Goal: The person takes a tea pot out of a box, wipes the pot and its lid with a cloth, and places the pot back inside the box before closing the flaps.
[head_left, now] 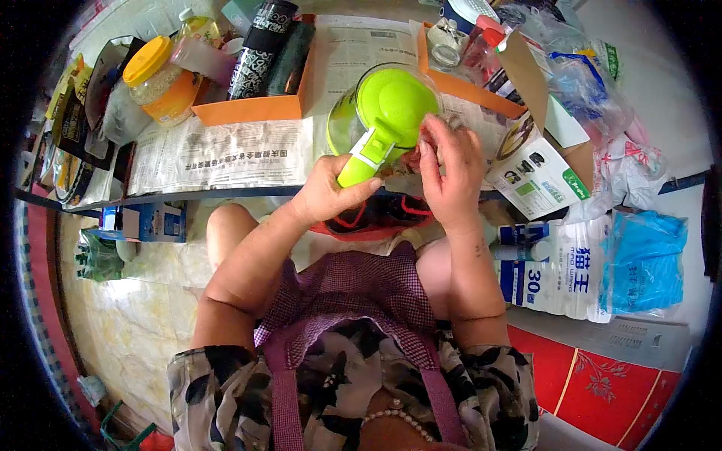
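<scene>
At the tabletop's near edge, grasps green-lidded jug by handle with left hand; curls right hand beside lid, cannot tell if holding anything.

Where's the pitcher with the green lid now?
In the head view, the pitcher is above centre, its handle in the left hand, between the left orange box and the right orange box.
</scene>
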